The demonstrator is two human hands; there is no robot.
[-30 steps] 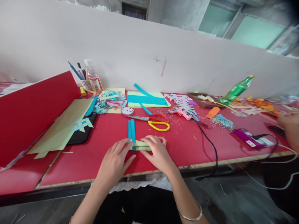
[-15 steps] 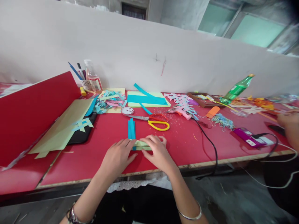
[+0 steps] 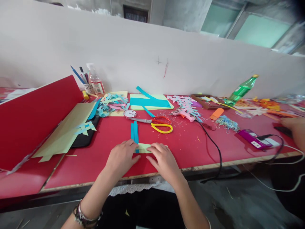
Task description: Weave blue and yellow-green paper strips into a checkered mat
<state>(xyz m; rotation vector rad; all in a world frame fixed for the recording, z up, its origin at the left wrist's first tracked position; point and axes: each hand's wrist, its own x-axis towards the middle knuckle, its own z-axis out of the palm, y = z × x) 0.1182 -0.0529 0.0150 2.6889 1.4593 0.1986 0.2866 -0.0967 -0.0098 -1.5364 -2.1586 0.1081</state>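
Two blue paper strips stand lengthwise on the red table, crossed at their near end by pale yellow-green paper strips. My left hand holds the crossing, fingertips pressed on it and thumb in front. My right hand grips the yellow-green strips farther right, its fingers on top and thumb at the near edge. The undersides of the fingers are hidden. Just beyond lie scissors with yellow and red handles, their blades pointing left.
A pink glue gun with a black cord lies at the right, near a purple power strip. Cut paper pieces are heaped at the back left. A red board leans at the left. Another person's hand is at the far right.
My right hand has slid slightly right along the yellow-green strips, baring more of them, and its fingers have lowered. My left hand stays at the crossing. The other person's hand has shifted slightly.
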